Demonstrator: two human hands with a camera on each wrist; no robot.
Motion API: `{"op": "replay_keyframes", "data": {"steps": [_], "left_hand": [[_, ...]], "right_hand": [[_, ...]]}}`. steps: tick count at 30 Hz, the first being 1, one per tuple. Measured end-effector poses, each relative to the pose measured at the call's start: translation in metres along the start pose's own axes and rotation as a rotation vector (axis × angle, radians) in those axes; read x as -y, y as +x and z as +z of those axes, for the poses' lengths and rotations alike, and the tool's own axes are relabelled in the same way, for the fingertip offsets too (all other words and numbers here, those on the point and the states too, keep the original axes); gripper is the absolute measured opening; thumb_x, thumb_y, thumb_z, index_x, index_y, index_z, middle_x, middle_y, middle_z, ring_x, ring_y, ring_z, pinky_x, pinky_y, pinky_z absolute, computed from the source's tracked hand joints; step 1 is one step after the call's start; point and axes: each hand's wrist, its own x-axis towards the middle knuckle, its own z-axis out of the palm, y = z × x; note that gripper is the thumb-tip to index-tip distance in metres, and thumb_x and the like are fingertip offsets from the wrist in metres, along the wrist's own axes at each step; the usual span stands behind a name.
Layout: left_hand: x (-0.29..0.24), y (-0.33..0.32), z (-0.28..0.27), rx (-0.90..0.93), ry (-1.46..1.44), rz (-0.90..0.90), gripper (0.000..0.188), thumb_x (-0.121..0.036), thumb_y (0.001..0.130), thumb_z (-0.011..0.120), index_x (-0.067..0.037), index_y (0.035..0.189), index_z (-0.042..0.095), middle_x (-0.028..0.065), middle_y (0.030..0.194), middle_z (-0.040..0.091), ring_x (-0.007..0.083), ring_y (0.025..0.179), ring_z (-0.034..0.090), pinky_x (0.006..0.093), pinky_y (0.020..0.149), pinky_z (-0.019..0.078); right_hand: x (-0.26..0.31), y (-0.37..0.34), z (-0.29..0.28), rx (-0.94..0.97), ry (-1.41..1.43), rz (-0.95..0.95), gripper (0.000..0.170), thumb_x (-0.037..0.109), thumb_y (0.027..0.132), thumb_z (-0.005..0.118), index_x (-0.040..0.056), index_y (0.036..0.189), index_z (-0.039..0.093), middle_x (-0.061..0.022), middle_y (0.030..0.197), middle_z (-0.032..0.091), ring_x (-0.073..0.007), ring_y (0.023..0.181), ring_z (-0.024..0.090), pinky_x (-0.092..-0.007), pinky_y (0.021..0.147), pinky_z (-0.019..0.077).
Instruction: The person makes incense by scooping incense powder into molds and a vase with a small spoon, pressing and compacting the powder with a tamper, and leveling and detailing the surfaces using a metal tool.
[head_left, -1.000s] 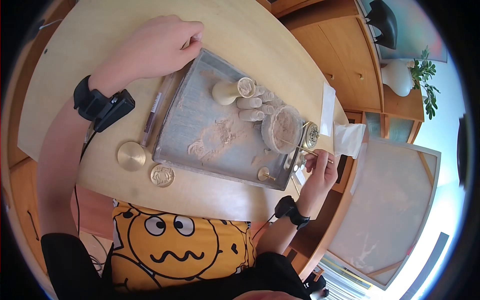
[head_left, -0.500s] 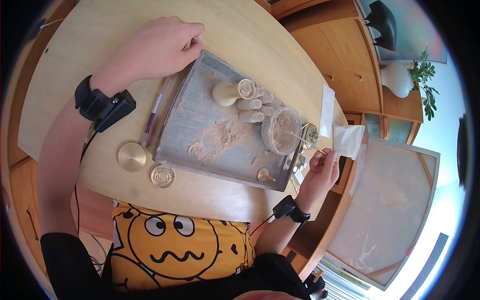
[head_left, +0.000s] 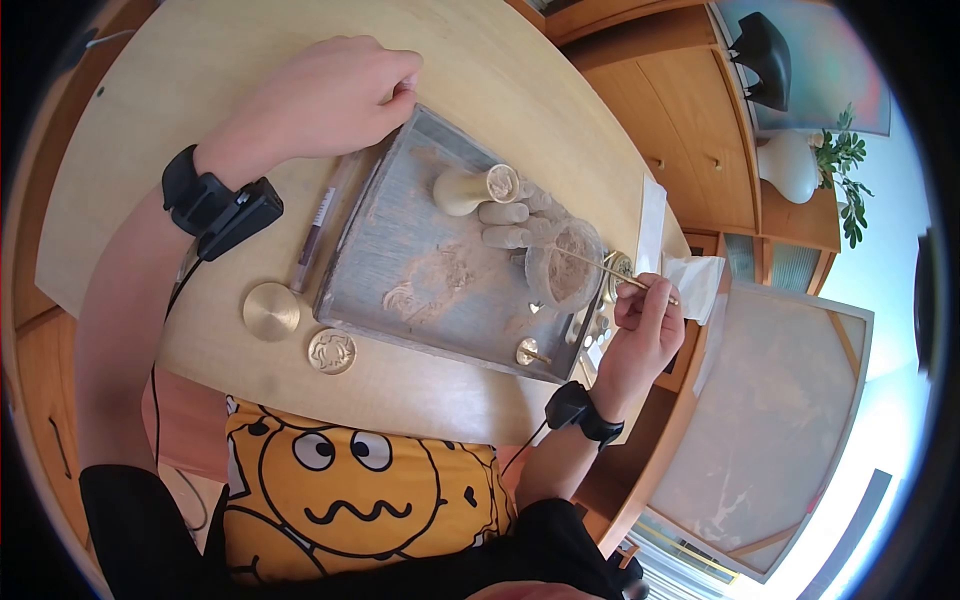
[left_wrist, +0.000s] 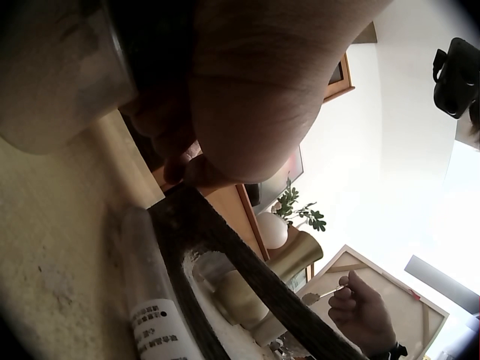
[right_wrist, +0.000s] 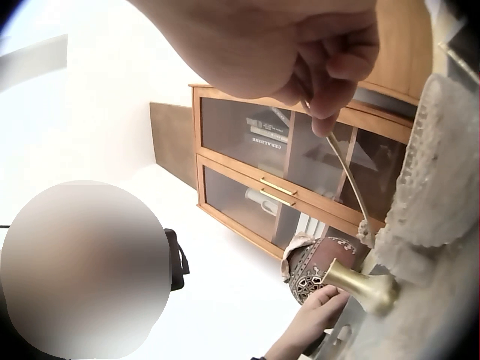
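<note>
My right hand [head_left: 648, 325] pinches a thin brass rod [head_left: 628, 278] between thumb and fingertips. The rod reaches across a clear bowl [head_left: 540, 285] of pale brown powder [head_left: 576, 262], and a powdery clump [right_wrist: 365, 232] clings to its end in the right wrist view. My left hand [head_left: 335, 100] rests at the near-left corner of a grey tray [head_left: 385, 195], fingers loosely curled and partly hidden. Beside the bowl are several small capped bottles [head_left: 505, 236] and a flared gold vessel [head_left: 460, 192] with powder in its mouth. Loose powder [head_left: 440, 275] is spread over the tray.
A small brass stand [head_left: 527, 350] is inside the tray's corner. On the table lie a brass disc [head_left: 271, 311], a round patterned piece [head_left: 332, 351] and a labelled clear tube [head_left: 318, 225]. A yellow cushion [head_left: 370, 490] is on the lap; white packets [head_left: 693, 285] are at right.
The rod's tip first drew back toward the bowl's right side, then swung out across the bowl to its far side. My left hand stays by the tray corner; the view shifts slightly.
</note>
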Motion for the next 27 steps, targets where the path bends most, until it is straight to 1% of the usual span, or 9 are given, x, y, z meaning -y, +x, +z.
{"op": "replay_keyframes", "data": {"steps": [5,15,18,19,21,22,23,25,27], "left_hand": [[0.0,0.0,0.0,-0.013,0.019,0.011,0.017,-0.015,0.09,0.057,-0.001,0.081,0.054,0.015,0.061,0.055,0.0324,0.056,0.053,0.0433,0.055,0.0396],[-0.001,0.002,-0.001,0.012,0.011,0.005,0.017,-0.015,0.09,0.058,-0.001,0.081,0.054,0.0158,0.061,0.056,0.0332,0.055,0.053,0.0432,0.054,0.0392],[-0.002,0.002,-0.002,0.021,0.0,-0.004,0.017,-0.015,0.09,0.058,-0.001,0.081,0.053,0.016,0.061,0.056,0.0332,0.055,0.053,0.0434,0.054,0.0387],[-0.002,0.002,-0.001,0.021,-0.009,-0.011,0.017,-0.015,0.09,0.058,-0.001,0.081,0.053,0.016,0.061,0.056,0.0332,0.055,0.053,0.0434,0.054,0.0385],[-0.001,0.002,0.0,0.018,-0.012,-0.007,0.017,-0.015,0.09,0.058,-0.001,0.081,0.053,0.0159,0.061,0.055,0.0332,0.055,0.053,0.0434,0.054,0.0385],[-0.001,0.002,0.0,0.014,-0.014,-0.004,0.017,-0.015,0.09,0.058,-0.001,0.081,0.053,0.0158,0.06,0.055,0.0331,0.055,0.053,0.0434,0.054,0.0385],[0.0,0.002,0.0,0.015,-0.014,-0.004,0.017,-0.015,0.09,0.058,-0.001,0.081,0.053,0.0158,0.06,0.055,0.0331,0.055,0.053,0.0434,0.054,0.0385],[0.001,0.002,0.001,0.009,-0.007,0.009,0.017,-0.016,0.09,0.058,-0.001,0.083,0.053,0.0155,0.06,0.055,0.033,0.056,0.053,0.0436,0.055,0.0388],[0.003,0.001,0.003,-0.014,-0.004,0.024,0.017,-0.016,0.09,0.058,-0.002,0.083,0.053,0.0153,0.061,0.055,0.0329,0.056,0.053,0.0435,0.055,0.0389]], "right_hand": [[0.009,0.0,0.006,0.037,-0.18,-0.053,0.027,0.022,0.103,0.05,-0.0005,0.094,0.062,-0.0079,0.074,0.068,-0.0055,0.059,0.051,-0.0195,0.055,0.0375],[0.04,-0.006,0.018,0.086,-0.309,-0.147,0.018,0.013,0.101,0.054,-0.002,0.095,0.063,-0.0087,0.073,0.068,-0.0064,0.06,0.054,-0.0201,0.057,0.0428],[0.041,-0.008,0.01,-0.026,-0.358,-0.231,0.019,0.013,0.101,0.054,-0.0019,0.094,0.063,-0.0076,0.072,0.067,-0.0063,0.06,0.054,-0.0198,0.056,0.0418],[0.039,-0.006,0.004,-0.026,-0.36,-0.231,0.019,0.013,0.101,0.054,-0.0019,0.094,0.063,-0.0076,0.072,0.067,-0.0063,0.06,0.054,-0.0198,0.056,0.0418],[0.034,-0.004,-0.011,-0.122,-0.378,-0.173,0.022,0.016,0.101,0.052,-0.0014,0.092,0.063,-0.0062,0.071,0.066,-0.0057,0.06,0.052,-0.0193,0.056,0.0395],[0.03,-0.003,-0.017,-0.132,-0.396,-0.144,0.025,0.019,0.102,0.051,-0.0007,0.09,0.063,-0.005,0.069,0.065,-0.0052,0.059,0.051,-0.019,0.055,0.0376],[0.025,-0.003,-0.023,-0.132,-0.396,-0.144,0.025,0.019,0.102,0.051,-0.0007,0.09,0.063,-0.005,0.069,0.065,-0.0052,0.059,0.051,-0.019,0.055,0.0376],[0.012,-0.002,-0.033,-0.119,-0.405,-0.053,0.027,0.02,0.102,0.052,-0.0007,0.089,0.063,-0.0048,0.07,0.065,-0.0051,0.06,0.051,-0.0196,0.056,0.0377],[0.002,-0.005,-0.034,-0.098,-0.389,-0.02,0.027,0.021,0.102,0.053,-0.0005,0.089,0.063,-0.0046,0.069,0.065,-0.0052,0.06,0.051,-0.0199,0.056,0.0377]]}}
